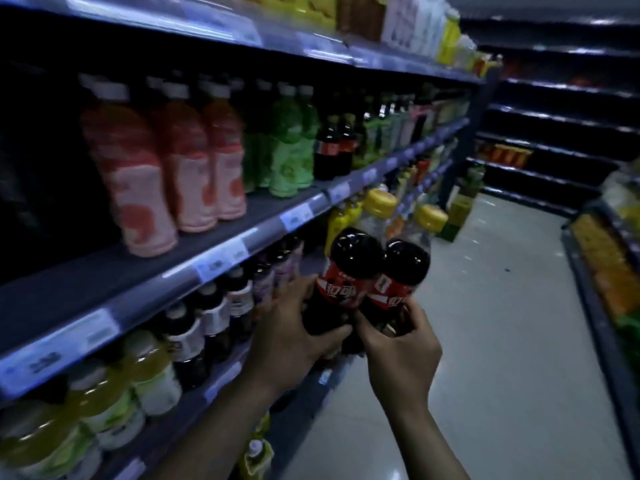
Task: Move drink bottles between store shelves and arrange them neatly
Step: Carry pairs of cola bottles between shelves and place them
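I hold two dark cola bottles with red labels and yellow caps, side by side in front of the shelves. My left hand [294, 327] grips the lower body of the left cola bottle [349, 261]. My right hand [401, 348] grips the lower body of the right cola bottle [405, 268]. Both bottles tilt away from me toward the upper right, touching each other. Two more cola bottles [334, 147] stand on the middle shelf [221, 237], right of the green bottles [294, 147].
Pink bottles [180, 168] fill the left of the middle shelf. The shelf below holds dark bottles [214, 317] and yellow-green bottles [114, 403]. A tiled aisle floor [502, 323] runs to the right, bounded by another rack [602, 306] and dark shelving at the far end.
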